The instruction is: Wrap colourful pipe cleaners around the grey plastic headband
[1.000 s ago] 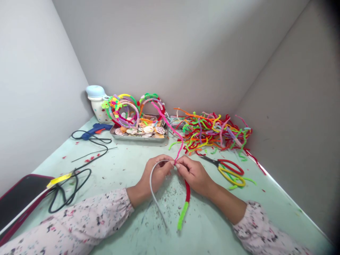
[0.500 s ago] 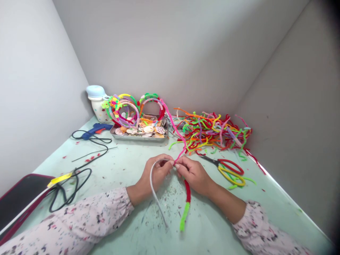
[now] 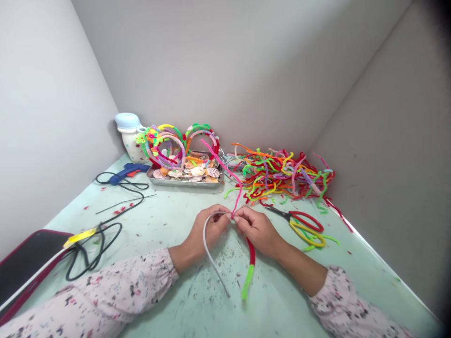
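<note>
My left hand pinches the top of a bare white plastic headband that arches over the table in front of me. My right hand grips the same headband on its other side, where it is wrapped in red and green pipe cleaner. Between my fingertips a pink pipe cleaner leaves the headband and sticks up and away toward the metal tray. Both headband ends rest on the pale green table.
Red and yellow scissors lie just right of my right hand. Beyond them sprawls a pile of loose pipe cleaners. A metal tray holds shells and finished headbands. A blue glue gun, black cables, and a white jar are left.
The headband's lower ends swung slightly to the right. The free pink pipe cleaner swayed right, then back left, as my fingers worked at the top.
</note>
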